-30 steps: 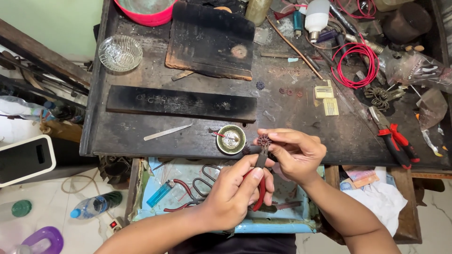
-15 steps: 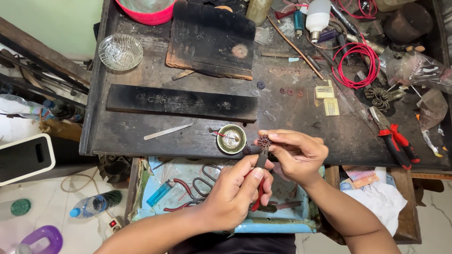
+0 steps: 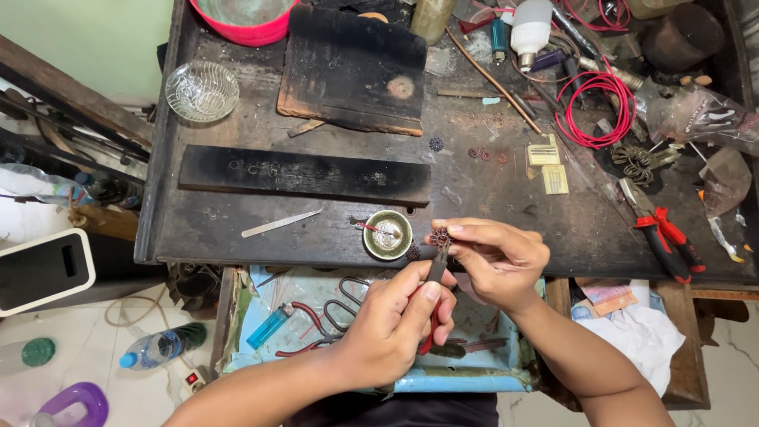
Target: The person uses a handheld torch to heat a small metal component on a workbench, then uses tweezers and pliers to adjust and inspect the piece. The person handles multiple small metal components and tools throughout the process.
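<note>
My left hand (image 3: 399, 320) grips red-handled pliers (image 3: 434, 277) whose jaws meet a small dark round ornament (image 3: 440, 236). My right hand (image 3: 498, 259) pinches that ornament between thumb and fingertips, just over the front edge of the dark workbench (image 3: 237, 229). A small brass bowl (image 3: 387, 235) with a red-tipped stick in it sits on the bench just left of the ornament.
On the bench: a black wooden slab (image 3: 304, 174), a charred block (image 3: 352, 71), a glass dish (image 3: 202, 91), metal tweezers (image 3: 281, 224), a red wire coil (image 3: 597, 107), red-handled pliers (image 3: 660, 233). An open drawer (image 3: 316, 316) below holds a blue lighter (image 3: 271, 326) and scissors.
</note>
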